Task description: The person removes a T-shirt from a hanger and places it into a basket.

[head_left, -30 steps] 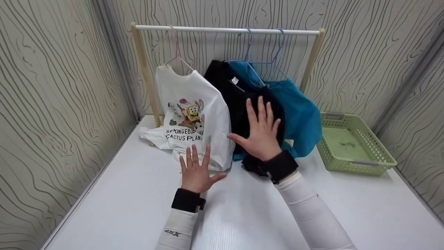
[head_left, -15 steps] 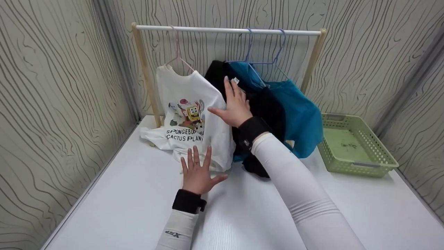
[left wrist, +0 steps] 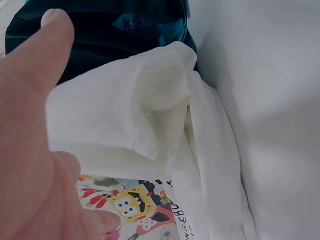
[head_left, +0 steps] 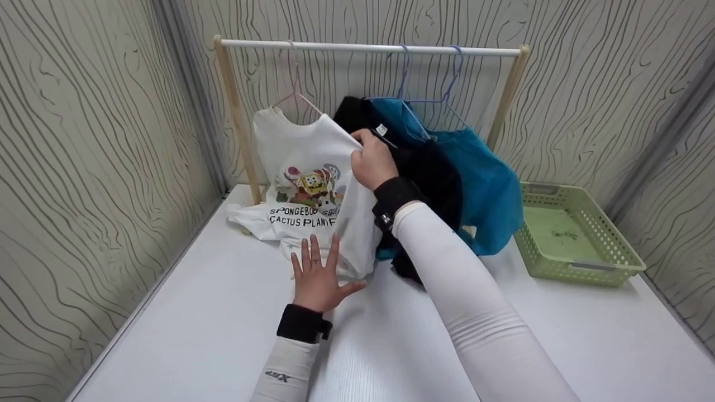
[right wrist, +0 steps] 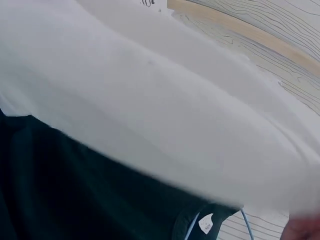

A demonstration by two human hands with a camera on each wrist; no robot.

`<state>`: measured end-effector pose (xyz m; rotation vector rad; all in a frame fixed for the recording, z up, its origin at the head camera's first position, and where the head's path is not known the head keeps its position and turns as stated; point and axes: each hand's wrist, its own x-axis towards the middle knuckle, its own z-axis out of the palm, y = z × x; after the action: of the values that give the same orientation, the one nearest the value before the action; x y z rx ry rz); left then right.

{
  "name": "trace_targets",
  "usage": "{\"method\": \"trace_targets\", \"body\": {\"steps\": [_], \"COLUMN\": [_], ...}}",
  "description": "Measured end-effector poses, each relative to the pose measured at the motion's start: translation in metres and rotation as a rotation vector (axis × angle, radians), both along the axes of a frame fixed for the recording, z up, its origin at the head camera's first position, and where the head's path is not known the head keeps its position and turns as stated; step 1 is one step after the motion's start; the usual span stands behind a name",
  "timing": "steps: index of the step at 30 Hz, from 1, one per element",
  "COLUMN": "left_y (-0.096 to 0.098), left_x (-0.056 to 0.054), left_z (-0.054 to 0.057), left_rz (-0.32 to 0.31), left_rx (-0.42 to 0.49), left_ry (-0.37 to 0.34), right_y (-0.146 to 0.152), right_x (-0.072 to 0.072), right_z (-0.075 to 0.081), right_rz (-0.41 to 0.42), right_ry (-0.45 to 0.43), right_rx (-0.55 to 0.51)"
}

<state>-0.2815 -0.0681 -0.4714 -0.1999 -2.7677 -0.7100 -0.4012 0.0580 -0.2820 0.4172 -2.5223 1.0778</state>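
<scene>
A white T-shirt [head_left: 301,145] with a cartoon print hangs from a pink hanger [head_left: 296,89] on the rack. My right hand [head_left: 375,162] pinches the shirt at its right shoulder, fingers curled over the cloth; in the right wrist view the white cloth [right wrist: 150,100] stretches across, slightly blurred. My left hand [head_left: 319,282] is spread flat in front of the shirt's lower hem, fingers straight, holding nothing. In the left wrist view, folds of the white shirt [left wrist: 115,100] lie beyond the thumb. A black shirt [head_left: 427,173] hangs just right of my right hand.
The rack has a white rail [head_left: 346,47] on wooden posts. A teal shirt [head_left: 489,190] hangs behind the black one, and two blue hangers [head_left: 447,92] hook over the rail. A green perforated basket [head_left: 539,262] stands on the white table [head_left: 223,324] at right.
My right hand has moved left from in front of the black shirt and taken hold of the white T-shirt's shoulder. The shirt and its hanger have shifted slightly right. My left hand stays put.
</scene>
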Motion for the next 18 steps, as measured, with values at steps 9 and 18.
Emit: {"method": "trace_targets", "body": {"steps": [9,18], "left_y": [0.0,-0.002], "left_x": [0.0,-0.003], "left_z": [0.002,0.004], "left_rz": [-0.004,0.005], "left_rx": [0.018,0.019], "left_ry": [-0.025,-0.018], "right_y": [-0.001,0.006], "right_x": [0.006,0.003], "right_z": [0.011,0.007], "right_rz": [0.02,-0.072], "right_ry": [-0.054,0.176], "right_rx": [0.044,-0.064]}}
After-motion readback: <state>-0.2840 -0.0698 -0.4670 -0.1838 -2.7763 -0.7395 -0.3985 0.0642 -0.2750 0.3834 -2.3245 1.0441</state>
